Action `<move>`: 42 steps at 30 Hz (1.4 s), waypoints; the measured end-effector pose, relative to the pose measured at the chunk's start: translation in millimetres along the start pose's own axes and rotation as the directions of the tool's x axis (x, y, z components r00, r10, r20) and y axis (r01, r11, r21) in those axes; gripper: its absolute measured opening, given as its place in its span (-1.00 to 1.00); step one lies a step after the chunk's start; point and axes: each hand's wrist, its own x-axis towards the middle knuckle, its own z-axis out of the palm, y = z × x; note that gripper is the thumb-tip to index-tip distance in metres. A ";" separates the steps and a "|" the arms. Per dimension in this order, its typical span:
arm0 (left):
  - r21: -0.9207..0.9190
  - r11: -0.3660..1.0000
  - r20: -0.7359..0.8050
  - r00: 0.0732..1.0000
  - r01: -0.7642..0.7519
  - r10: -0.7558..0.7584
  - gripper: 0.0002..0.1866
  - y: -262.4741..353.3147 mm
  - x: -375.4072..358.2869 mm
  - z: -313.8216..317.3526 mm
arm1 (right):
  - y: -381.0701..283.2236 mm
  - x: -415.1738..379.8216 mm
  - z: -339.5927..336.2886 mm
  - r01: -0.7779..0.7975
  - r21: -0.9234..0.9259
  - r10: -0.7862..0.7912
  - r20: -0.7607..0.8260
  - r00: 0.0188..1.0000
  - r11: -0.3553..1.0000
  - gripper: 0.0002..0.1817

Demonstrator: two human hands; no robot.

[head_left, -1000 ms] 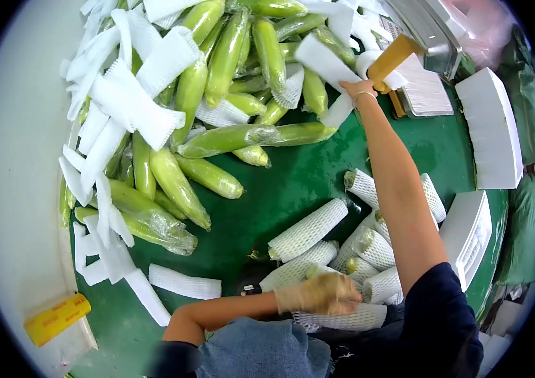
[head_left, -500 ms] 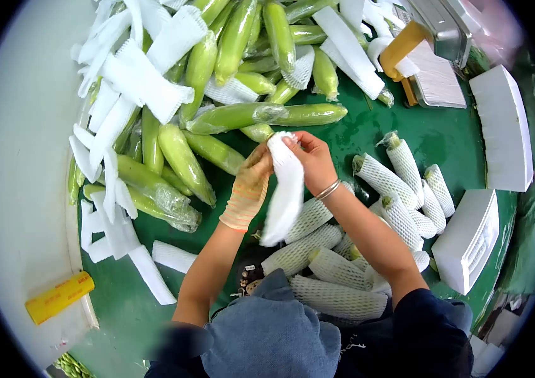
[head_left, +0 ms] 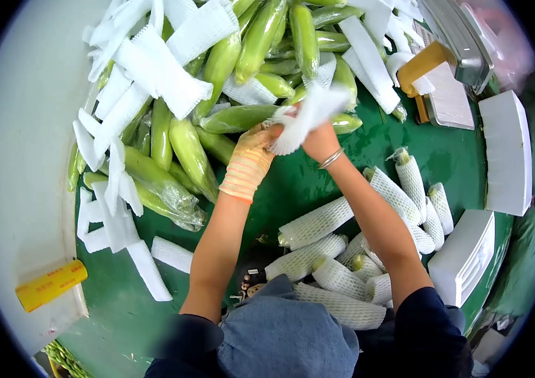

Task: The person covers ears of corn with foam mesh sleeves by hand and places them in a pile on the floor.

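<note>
A white foam net sleeve [head_left: 311, 116] is between my hands, blurred by motion. My left hand [head_left: 250, 160], in a pale glove with orange stripes, closes on its lower left end. Behind the sleeve is my right hand [head_left: 321, 142], bare with a bangle at the wrist; its fingers are mostly hidden but look closed on the foam. Just beyond the hands lies a long light-green vegetable [head_left: 239, 118], gourd-like and wrapped in clear film. Near my right forearm lie several such vegetables in foam net sleeves [head_left: 318, 222].
Film-wrapped green vegetables [head_left: 188, 154] are heaped at the back left, with loose foam sleeves [head_left: 154, 66] over them. A yellow roll [head_left: 51, 285] rests at the left edge. White foam blocks [head_left: 508, 151] and a metal device with a yellow handle [head_left: 428, 66] stand on the right of the green table [head_left: 368, 135].
The foam sleeve has swung from hanging down toward me to pointing up and right. My right hand has turned and moved slightly right; my left hand stays near the same place.
</note>
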 end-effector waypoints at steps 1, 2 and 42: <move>-0.039 0.999 0.034 0.999 0.019 -0.017 -0.68 -4.3 6.4 -14.4 | 3.1 2.3 -1.4 -0.329 0.440 0.338 0.061 0.939 0.835 -0.73; -0.050 0.999 0.027 1.000 0.014 -0.013 -0.68 -6.6 6.4 -15.0 | 3.3 5.0 -3.3 -0.547 0.738 0.579 0.262 0.772 0.395 -0.77; 0.620 0.781 -0.378 0.843 -0.078 0.383 -0.63 -86.3 -72.0 1.5 | -58.1 -97.3 -13.1 -0.831 0.516 0.620 0.726 0.297 -0.206 -0.54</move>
